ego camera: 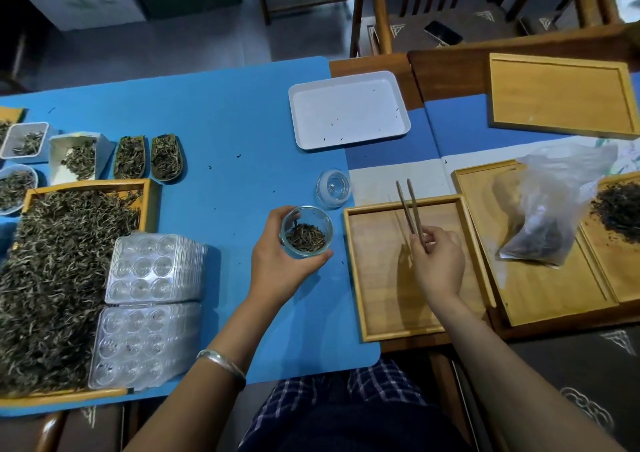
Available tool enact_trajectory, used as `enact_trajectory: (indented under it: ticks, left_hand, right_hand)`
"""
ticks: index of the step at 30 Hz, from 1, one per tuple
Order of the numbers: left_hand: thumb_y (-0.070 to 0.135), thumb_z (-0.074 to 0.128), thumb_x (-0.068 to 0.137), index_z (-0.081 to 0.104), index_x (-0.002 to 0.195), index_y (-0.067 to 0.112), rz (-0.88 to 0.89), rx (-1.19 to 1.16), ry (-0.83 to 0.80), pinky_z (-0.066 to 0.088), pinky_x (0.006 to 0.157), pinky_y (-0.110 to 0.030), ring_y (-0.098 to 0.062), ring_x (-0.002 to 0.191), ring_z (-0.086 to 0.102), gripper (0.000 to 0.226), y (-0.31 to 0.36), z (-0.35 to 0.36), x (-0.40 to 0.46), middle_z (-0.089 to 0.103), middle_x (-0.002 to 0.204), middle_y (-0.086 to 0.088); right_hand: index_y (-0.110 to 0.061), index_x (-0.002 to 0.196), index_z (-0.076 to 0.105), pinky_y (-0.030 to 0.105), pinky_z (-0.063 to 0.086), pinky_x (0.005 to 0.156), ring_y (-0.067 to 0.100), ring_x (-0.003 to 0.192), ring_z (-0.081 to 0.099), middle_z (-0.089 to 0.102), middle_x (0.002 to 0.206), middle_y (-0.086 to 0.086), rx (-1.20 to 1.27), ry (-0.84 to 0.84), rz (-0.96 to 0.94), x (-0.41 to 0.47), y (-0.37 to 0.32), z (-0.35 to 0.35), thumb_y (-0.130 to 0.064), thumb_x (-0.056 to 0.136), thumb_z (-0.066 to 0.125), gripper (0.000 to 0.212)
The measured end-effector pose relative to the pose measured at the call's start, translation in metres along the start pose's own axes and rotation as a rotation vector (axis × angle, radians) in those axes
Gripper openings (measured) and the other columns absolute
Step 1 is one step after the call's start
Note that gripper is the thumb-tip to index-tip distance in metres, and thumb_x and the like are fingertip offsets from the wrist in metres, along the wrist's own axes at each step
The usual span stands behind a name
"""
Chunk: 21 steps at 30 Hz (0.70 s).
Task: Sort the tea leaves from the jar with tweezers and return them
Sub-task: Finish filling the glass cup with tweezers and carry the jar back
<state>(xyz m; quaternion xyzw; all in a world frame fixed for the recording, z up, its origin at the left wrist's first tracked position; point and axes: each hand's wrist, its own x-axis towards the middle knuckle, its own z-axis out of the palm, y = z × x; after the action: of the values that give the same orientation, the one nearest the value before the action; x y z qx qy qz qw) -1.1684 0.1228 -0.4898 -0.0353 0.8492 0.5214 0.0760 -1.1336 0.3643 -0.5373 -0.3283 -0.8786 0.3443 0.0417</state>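
Two hands work nearest us, each with its own job. Our left hand (277,257) curls round the glass jar (306,231), steadying it upright on the blue worktop (225,112) with its mouth uncovered, so the tea leaves (305,237) lying in its bottom can be reached. Our right hand (438,261) pinches one pair of wooden tweezers (410,209) near their joined end; the two tips point away over the empty wooden tray (381,261), which we judge is where the leaves will be spread (it sits just beside the jar). Beyond the jar, one glass lid (334,188) rests apart, off so the opening stays free. Farther still, one white tray (349,108) carries a few stray flecks. In all, we count one jar, one lid, one tweezers.
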Motion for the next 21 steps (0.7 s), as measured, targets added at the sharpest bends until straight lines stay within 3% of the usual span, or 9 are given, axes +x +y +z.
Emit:
enact_trajectory:
  ticks: [9, 13, 17, 21]
  left_hand:
    - [0.037, 0.090, 0.056, 0.050, 0.114, 0.039, -0.014, -0.013, -0.013, 0.049, 0.086, -0.020, 0.002, 0.109, 0.059, 0.071, -0.011, 0.001, -0.005, 0.062, 0.115, 0.022]
    - [0.036, 0.091, 0.056, 0.050, 0.113, 0.040, -0.007, -0.022, -0.012, 0.048, 0.086, -0.018, 0.002, 0.109, 0.060, 0.071, -0.011, 0.000, -0.006, 0.062, 0.115, 0.022]
    - [0.037, 0.090, 0.055, 0.050, 0.113, 0.042, -0.007, -0.035, 0.001, 0.049, 0.084, -0.015, 0.002, 0.108, 0.060, 0.071, -0.009, -0.002, -0.007, 0.062, 0.114, 0.023]
    - [0.033, 0.092, 0.056, 0.051, 0.115, 0.038, -0.016, -0.051, 0.025, 0.049, 0.085, -0.014, 0.001, 0.108, 0.060, 0.073, -0.013, -0.008, -0.008, 0.062, 0.115, 0.022]
  right_hand:
    - [-0.015, 0.107, 0.064, 0.028, 0.047, 0.070, 0.015, 0.082, 0.058, 0.060, 0.103, 0.004, -0.062, -0.059, 0.045, 0.007, 0.020, 0.015, -0.025, 0.088, 0.065, 0.022]
    - [-0.013, 0.120, 0.056, 0.027, 0.049, 0.076, 0.017, 0.098, 0.059, 0.056, 0.114, 0.004, -0.046, -0.035, 0.046, 0.007, 0.016, 0.009, -0.039, 0.083, 0.069, 0.046]
    - [-0.016, 0.124, 0.051, 0.024, 0.041, 0.077, 0.017, 0.106, 0.054, 0.054, 0.119, 0.004, -0.025, -0.008, -0.126, 0.016, -0.011, 0.000, -0.048, 0.085, 0.063, 0.052]
    - [-0.017, 0.128, 0.048, 0.028, 0.045, 0.084, 0.018, 0.110, 0.051, 0.051, 0.122, 0.005, -0.005, -0.124, -0.353, 0.044, -0.066, 0.010, -0.046, 0.083, 0.067, 0.057]
